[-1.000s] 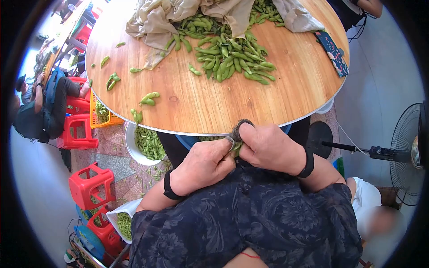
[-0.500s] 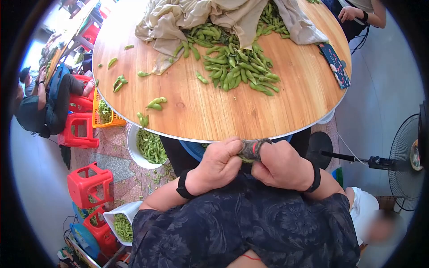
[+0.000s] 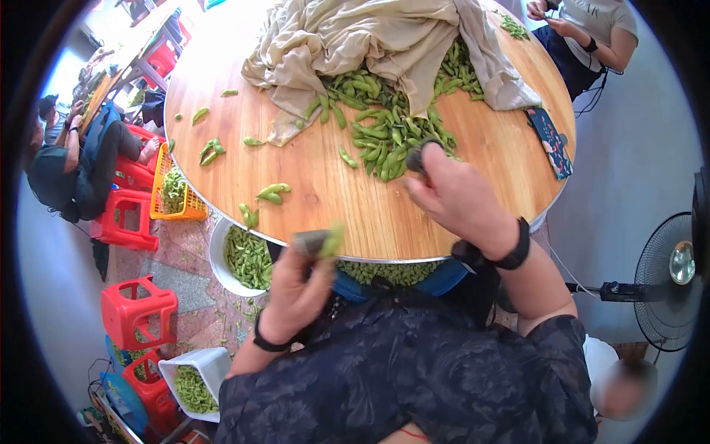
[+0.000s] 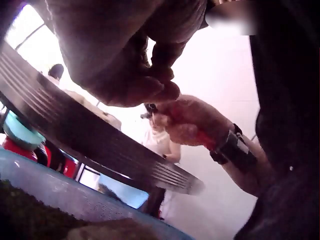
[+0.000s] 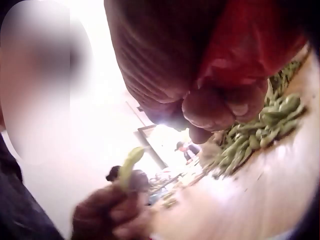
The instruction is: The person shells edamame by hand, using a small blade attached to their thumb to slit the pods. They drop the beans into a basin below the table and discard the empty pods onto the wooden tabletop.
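Against the left of the table front, my left hand (image 3: 292, 296) pinches a green soybean pod (image 5: 131, 165) that points upward, clearest in the right wrist view. A dark cover (image 3: 310, 241) sits on one of its digits, blurred. My right hand (image 3: 470, 200) is over the wooden table (image 3: 355, 222), at the near right side of a pile of pods (image 3: 388, 144). Another dark cover (image 3: 424, 155) caps its thumb, and a gap shows between thumb and finger. No pod shows in that hand.
Beige cloth (image 3: 355, 37) covers the back of the pile. A patterned dark phone-like item (image 3: 549, 144) lies at the right edge. Below the table front, a blue basin (image 3: 392, 274) holds green beans; a white bucket (image 3: 218, 255) holds pods. A fan (image 3: 665, 281) stands right.
My hands were together at the table's front edge. Since then the left has moved left with a pod, and the right has moved up and forward to the pile.
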Demonstrator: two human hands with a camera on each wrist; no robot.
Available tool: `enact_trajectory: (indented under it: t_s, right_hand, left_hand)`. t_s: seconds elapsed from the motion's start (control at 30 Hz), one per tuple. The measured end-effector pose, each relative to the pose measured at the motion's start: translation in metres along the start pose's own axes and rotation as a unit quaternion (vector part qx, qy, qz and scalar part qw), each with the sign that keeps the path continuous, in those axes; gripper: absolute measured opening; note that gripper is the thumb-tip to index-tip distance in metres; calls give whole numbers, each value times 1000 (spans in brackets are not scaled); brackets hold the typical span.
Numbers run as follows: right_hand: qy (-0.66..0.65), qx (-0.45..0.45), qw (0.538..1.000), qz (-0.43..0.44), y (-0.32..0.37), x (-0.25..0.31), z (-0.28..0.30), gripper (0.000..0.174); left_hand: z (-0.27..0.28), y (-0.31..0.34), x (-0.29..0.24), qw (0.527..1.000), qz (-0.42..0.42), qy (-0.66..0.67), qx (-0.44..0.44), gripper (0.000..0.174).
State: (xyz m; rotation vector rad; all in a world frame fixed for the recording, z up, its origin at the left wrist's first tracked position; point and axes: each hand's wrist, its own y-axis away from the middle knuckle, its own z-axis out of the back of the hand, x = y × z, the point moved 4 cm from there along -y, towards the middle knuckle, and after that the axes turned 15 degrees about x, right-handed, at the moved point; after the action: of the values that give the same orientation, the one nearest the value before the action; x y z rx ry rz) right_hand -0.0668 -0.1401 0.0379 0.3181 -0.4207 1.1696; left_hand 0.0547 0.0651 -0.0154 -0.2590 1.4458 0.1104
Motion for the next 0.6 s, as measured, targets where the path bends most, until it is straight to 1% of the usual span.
enact_trajectory:
  t_s: [0.03, 0.07, 0.1, 0.13, 0.17, 0.2, 0.23, 0.27, 0.3, 0.33, 0.4, 0.43, 0.47, 0.5, 0.53, 0.57, 0.6]
  right_hand:
    - [51, 4, 998, -22, -12, 2, -4, 25]
    - [52, 1, 998, -20, -23, 1, -10, 25]
    - [121, -12, 992, -19, -32, 1, -18, 24]
    - [190, -25, 981, -19, -38, -1, -23, 24]
    - [209, -19, 977, -30, -42, -5, -25, 18]
    - [209, -18, 977, -27, -41, -6, -24, 18]
    - [183, -18, 982, -38, -38, -10, -20, 16]
    - [159, -18, 986, -51, -32, -14, -16, 15]
    - [140, -29, 989, -42, -25, -17, -11, 21]
    - [144, -26, 988, -44, -18, -18, -8, 21]
    - [65, -47, 997, 18, -2, -12, -1, 32]
    - [62, -47, 997, 23, 6, -7, 1, 34]
    - [62, -45, 997, 23, 14, -2, 4, 34]
    - [90, 3, 995, 43, 21, 4, 3, 29]
    - [117, 49, 990, 63, 26, 7, 0, 24]
    - [102, -37, 982, 157, 30, 18, 1, 17]
    - [100, -37, 982, 156, 34, 21, 3, 17]
  left_hand:
    - [17, 12, 2, 998, 12, -45, -46, 34]
    - [35, 24, 7, 986, 20, -134, -95, 39]
    - [50, 33, 8, 978, 40, -155, -136, 47]
    - [68, 45, 14, 955, 61, -244, -154, 52]
    - [80, 57, 17, 930, 103, -304, -179, 52]
    - [88, 62, 10, 898, 146, -362, -203, 52]
    - [91, 65, 6, 898, 147, -360, -205, 52]
    - [94, 67, 1, 874, 141, -406, -225, 49]
    - [94, 68, -2, 849, 134, -450, -243, 46]
    - [91, 67, 2, 851, 135, -445, -243, 46]
    - [77, 56, 6, 933, 33, -306, -188, 42]
    - [60, 41, -1, 964, 9, -213, -157, 38]
    - [48, 26, 0, 981, -11, -144, -132, 35]
    - [33, 11, -2, 996, 23, -41, -73, 33]
    - [20, -4, -2, 1000, 15, 19, 8, 32]
    - [7, -17, -8, 994, 52, 64, 70, 32]
    - [-7, -31, -13, 979, 70, 153, 112, 32]
